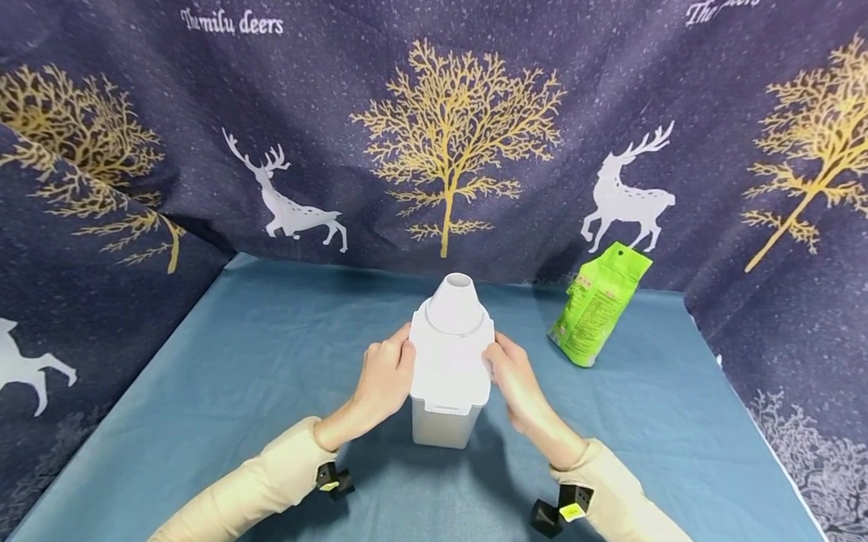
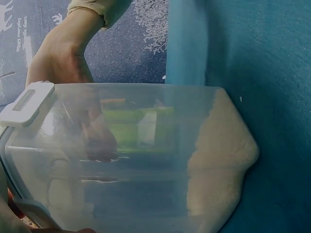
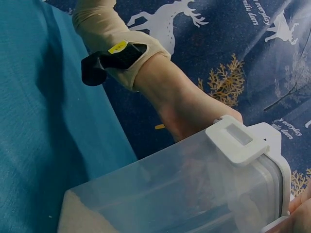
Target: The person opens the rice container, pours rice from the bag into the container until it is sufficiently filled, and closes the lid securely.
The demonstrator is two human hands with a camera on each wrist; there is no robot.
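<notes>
Translucent plastic container with white clip-on lid and round spout [image 1: 449, 367] stands upright at frame centre on the teal tablecloth [image 1: 203, 390]. Left hand [image 1: 384, 380] grips its left side, fingers curled at the lid edge. Right hand [image 1: 514, 379] grips the right side likewise. Pale granular fill sits low inside per the wrist views. Green printed pouch [image 1: 598, 304] leans against the backdrop, right of centre, well apart.

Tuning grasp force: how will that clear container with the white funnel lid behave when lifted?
The container is probably rigid: its walls hold shape under both hands. Likely bottom-heavy, since pale grain fills only its base. Smooth plastic may slip; tall and narrow, it may tip.
</notes>
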